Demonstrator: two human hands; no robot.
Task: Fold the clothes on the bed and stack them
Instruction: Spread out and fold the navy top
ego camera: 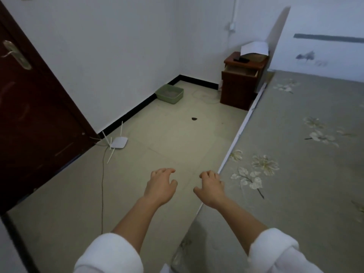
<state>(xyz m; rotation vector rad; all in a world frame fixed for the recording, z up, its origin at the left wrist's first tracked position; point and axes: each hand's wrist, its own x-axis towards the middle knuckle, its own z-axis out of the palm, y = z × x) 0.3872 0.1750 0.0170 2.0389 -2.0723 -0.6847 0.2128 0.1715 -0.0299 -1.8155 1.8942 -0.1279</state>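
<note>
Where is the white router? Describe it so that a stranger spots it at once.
Start at the dark brown wooden door on the left. Just past its lower edge, by the black skirting board, the flat white router lies on the pale floor. Its thin white antennas and trailing dark cable set it apart from the square green plastic tub farther back.

Grey bed sheet (pixel 295 184) is carrying a print of pale cream flowers, dark red-brown door (pixel 29 115) is standing against white walls (pixel 118 46), black skirting board (pixel 137 107) running below, pale green basin (pixel 170 94), white router (pixel 119 143), red-brown nightstand (pixel 238 89), beige floor tiles (pixel 167 144), white sleeves (pixel 110 255).
</note>
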